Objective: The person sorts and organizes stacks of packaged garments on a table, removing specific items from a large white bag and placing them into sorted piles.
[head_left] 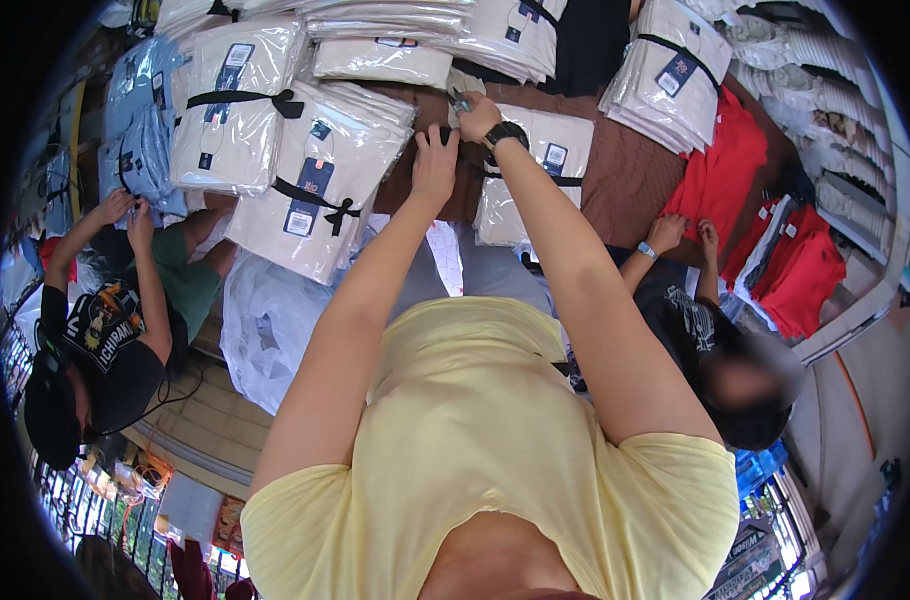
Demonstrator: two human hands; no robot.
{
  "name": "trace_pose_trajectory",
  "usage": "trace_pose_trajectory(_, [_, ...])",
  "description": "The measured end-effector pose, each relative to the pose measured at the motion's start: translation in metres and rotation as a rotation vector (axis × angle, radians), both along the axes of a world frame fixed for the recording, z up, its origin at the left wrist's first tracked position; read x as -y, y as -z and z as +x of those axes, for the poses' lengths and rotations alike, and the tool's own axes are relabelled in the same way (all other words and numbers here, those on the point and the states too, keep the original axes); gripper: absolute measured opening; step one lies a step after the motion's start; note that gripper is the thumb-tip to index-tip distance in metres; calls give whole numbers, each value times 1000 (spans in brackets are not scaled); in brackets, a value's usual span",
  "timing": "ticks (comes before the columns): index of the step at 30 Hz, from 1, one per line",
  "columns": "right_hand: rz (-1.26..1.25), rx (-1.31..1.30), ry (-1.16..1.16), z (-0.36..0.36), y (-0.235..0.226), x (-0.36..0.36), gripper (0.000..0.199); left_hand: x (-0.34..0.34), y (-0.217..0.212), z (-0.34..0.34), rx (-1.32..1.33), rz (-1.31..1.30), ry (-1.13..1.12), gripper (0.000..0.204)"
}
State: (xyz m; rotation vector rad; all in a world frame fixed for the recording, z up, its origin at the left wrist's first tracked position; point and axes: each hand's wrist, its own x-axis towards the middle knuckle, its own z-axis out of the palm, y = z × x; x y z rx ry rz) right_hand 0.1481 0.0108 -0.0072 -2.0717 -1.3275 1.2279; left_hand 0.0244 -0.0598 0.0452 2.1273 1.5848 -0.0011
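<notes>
Your right hand (pixel 480 118) pinches a small item (pixel 462 103) in closed fingers; your left hand's (pixel 435 165) grip I can't tell. Bare bench (pixel 627 165) borders the bagged stack's (pixel 520 208) right edge.

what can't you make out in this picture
- Head view: the small object in the right hand; fingers cover part and it's too small to identify.
- Head view: the dark item at the left hand; fingers partly hide its shape.
- Head view: the top stack of bagged garments; the upper edge cuts it off.
</notes>
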Motion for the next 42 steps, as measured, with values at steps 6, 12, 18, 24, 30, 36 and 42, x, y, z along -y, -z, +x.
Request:
trace_pose_trajectory(6, [111,146,-133,-14,-27,5,50,33,-71,-25,195,22,-45,66])
trace_pose_trajectory(12, [495,302,73,81,-77,100,52,6,-179,-107,467,440,-322,54])
trace_pose_trajectory(18, [-160,550,237,137,-57,190,97,-90,-195,-249,44,729,-542,52])
trace_pose_trajectory(24, [-348,291,250,152,-34,204,122,-141,-123,-278,-144,507,-541,61])
trace_pose_trajectory(30, [-367,-35,463,165,-25,195,123,-131,-143,-285,-8,368,-550,93])
trace_pose_trajectory(36, [-642,-405,452,169,-47,186,69,-113,-174,-255,21,703,-426,88])
trace_pose_trajectory(42, [-290,-710,476,151,-62,193,52,-28,-182,-140,443,714,-225,41])
